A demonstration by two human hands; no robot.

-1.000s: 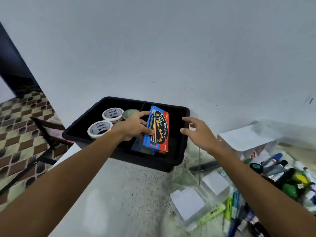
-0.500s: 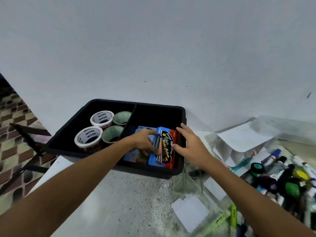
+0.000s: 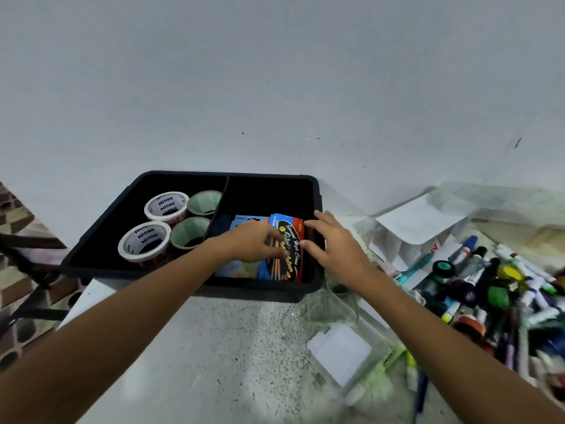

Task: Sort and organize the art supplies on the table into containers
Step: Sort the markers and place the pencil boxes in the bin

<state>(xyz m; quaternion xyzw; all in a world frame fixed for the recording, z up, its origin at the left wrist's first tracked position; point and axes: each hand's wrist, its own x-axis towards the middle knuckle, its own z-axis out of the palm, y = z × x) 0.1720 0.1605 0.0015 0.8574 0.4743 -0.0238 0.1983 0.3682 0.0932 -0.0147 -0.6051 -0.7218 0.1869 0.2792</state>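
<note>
A black two-compartment bin (image 3: pixel 137 270) stands at the table's back left. Its left compartment holds several tape rolls (image 3: pixel 166 205). A red and blue pencil box (image 3: pixel 292 258) lies in the right compartment, tilted against the right wall on top of another blue box (image 3: pixel 241 221). My left hand (image 3: pixel 253 243) rests on the pencil box with its fingers curled onto the box's face. My right hand (image 3: pixel 334 244) touches the box's right edge with straight fingers, just inside the bin's right wall.
Clear plastic containers (image 3: pixel 339 350) stand in front of the bin to the right. A heap of markers, pens and paint tubes (image 3: pixel 489 289) fills the right side, behind it a white open box (image 3: pixel 419 224). The table's left edge drops to a tiled floor (image 3: pixel 18 289).
The pencil box went down from above the bin into the right compartment in my left hand. My right hand moved in from the bin's rim to the box's right edge.
</note>
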